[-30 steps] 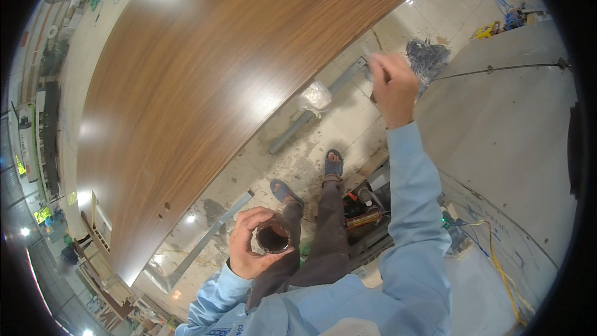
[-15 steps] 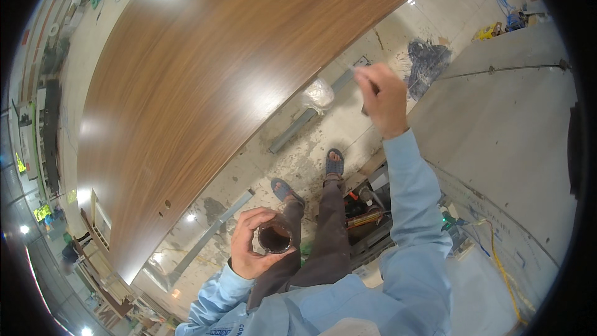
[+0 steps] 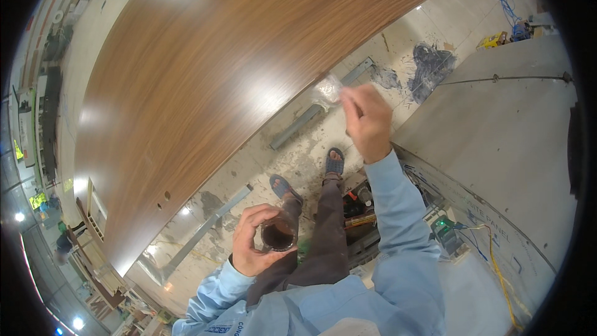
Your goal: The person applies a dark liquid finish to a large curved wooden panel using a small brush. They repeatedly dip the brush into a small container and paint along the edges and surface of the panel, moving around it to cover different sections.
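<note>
My left hand (image 3: pixel 252 246) is wrapped round a small open jar (image 3: pixel 278 234), its mouth tilted up toward me and its inside dark brown. Beyond it, my right hand (image 3: pixel 368 118) is raised over the floor with fingers pressed together; whatever they hold, if anything, is hidden and smeared by motion. Just past those fingertips is a crumpled clear plastic bag (image 3: pixel 327 91), beside the long edge of a large wood-grain panel (image 3: pixel 205 74). Two small dark holes (image 3: pixel 163 200) show near that panel's lower left end.
Grey metal bars (image 3: pixel 295 127) stick out from under the panel above the stained floor. At right stands a grey board surface (image 3: pixel 491 130); tools fill an open box (image 3: pixel 360 208) below it. A yellow cable (image 3: pixel 495 267) hangs at lower right. Dark stains (image 3: pixel 432 65) mark the floor.
My right hand has moved left and a little nearer to me, toward the plastic bag. My left hand still holds the jar in about the same place.
</note>
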Available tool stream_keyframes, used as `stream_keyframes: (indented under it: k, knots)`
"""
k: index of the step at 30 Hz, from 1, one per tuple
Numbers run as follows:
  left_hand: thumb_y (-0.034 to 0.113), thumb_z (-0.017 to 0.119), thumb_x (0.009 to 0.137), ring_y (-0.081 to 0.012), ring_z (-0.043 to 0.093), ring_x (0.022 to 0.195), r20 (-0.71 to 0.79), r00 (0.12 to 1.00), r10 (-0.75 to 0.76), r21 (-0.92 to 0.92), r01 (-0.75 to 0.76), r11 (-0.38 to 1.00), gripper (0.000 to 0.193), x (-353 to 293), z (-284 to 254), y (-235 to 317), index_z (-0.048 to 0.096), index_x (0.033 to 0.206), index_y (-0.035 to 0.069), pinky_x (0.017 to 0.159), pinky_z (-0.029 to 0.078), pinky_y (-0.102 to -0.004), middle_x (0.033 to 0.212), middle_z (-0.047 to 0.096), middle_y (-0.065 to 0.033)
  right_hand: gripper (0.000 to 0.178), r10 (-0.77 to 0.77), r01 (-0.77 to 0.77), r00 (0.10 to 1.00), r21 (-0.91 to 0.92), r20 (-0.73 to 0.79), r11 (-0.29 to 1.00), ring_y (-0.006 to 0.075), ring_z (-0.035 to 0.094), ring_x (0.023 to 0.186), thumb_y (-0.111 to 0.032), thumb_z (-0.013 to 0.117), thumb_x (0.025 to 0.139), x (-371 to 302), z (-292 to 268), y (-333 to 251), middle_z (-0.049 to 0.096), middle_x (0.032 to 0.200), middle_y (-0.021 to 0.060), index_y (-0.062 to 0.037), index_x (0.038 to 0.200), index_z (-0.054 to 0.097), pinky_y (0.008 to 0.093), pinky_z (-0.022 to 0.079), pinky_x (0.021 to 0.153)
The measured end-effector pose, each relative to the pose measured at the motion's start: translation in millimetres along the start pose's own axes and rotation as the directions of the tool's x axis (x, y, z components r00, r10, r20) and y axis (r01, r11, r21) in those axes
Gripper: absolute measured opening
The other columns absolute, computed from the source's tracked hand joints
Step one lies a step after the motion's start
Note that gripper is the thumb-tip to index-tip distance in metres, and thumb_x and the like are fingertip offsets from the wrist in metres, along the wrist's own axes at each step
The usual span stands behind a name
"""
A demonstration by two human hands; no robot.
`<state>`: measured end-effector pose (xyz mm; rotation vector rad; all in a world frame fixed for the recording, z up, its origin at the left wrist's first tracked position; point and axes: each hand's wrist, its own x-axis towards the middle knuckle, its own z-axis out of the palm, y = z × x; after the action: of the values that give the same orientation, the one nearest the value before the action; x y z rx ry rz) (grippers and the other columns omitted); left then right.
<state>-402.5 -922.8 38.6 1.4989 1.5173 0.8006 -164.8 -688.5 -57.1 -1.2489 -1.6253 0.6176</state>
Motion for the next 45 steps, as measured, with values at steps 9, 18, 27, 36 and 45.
stream_keyframes:
  k: [9,18,27,36,45]
  knots:
    - [0.020,0.104,0.066,-0.0327,0.066,0.123,-0.005,1.000,0.003,-0.015,-0.003,1.000,0.084,-6,-5,-2,0.060,0.136,0.004,0.102,0.057,-0.0429,0.134,0.058,-0.0171,0.009,0.017,-0.017,1.000,-0.058,0.002,0.998,0.0180,0.060,0.067,-0.002,0.074,0.095,1,-2,16,0.066,0.085,0.0083,-0.0024,0.104,0.076,0.0308,0.047,0.061]
    - [0.019,0.103,0.068,-0.0330,0.065,0.122,-0.052,0.998,-0.020,-0.056,0.017,0.998,0.080,-8,-5,-2,0.062,0.135,0.004,0.102,0.056,-0.0425,0.132,0.066,-0.0159,0.012,-0.106,0.108,0.990,-0.011,0.089,0.994,0.0198,0.061,0.068,0.001,0.076,0.093,-33,27,-31,0.068,0.086,0.0088,-0.0021,0.105,0.076,0.0321,0.048,0.062]
    - [0.017,0.103,0.068,-0.0321,0.065,0.123,-0.042,0.999,0.014,-0.017,-0.014,1.000,0.084,-17,-14,-10,0.059,0.138,0.004,0.103,0.058,-0.0415,0.133,0.059,-0.0175,0.011,-0.110,0.090,0.967,0.093,0.230,0.992,0.0300,0.068,0.077,-0.002,0.073,0.095,-44,34,-37,0.069,0.091,0.0133,-0.0015,0.106,0.074,0.0384,0.053,0.067]
    - [0.017,0.102,0.067,-0.0325,0.065,0.122,-0.118,0.992,-0.033,-0.071,0.024,0.997,0.078,-23,-18,-10,0.064,0.133,0.005,0.100,0.055,-0.0413,0.132,0.069,-0.0145,0.012,0.164,-0.163,0.982,-0.017,0.099,0.987,0.0242,0.068,0.079,0.001,0.070,0.096,-46,36,-46,0.070,0.090,0.0135,0.0023,0.107,0.074,0.0352,0.053,0.073]
    - [0.018,0.103,0.067,-0.0320,0.064,0.124,-0.091,0.996,-0.013,-0.050,0.008,0.999,0.083,-29,-26,-18,0.060,0.137,0.005,0.104,0.055,-0.0415,0.133,0.058,-0.0170,0.012,0.259,-0.262,0.963,-0.027,-0.079,0.965,0.0188,0.064,0.075,-0.002,0.072,0.097,-46,36,-43,0.069,0.088,0.0109,0.0020,0.108,0.075,0.0312,0.051,0.070]
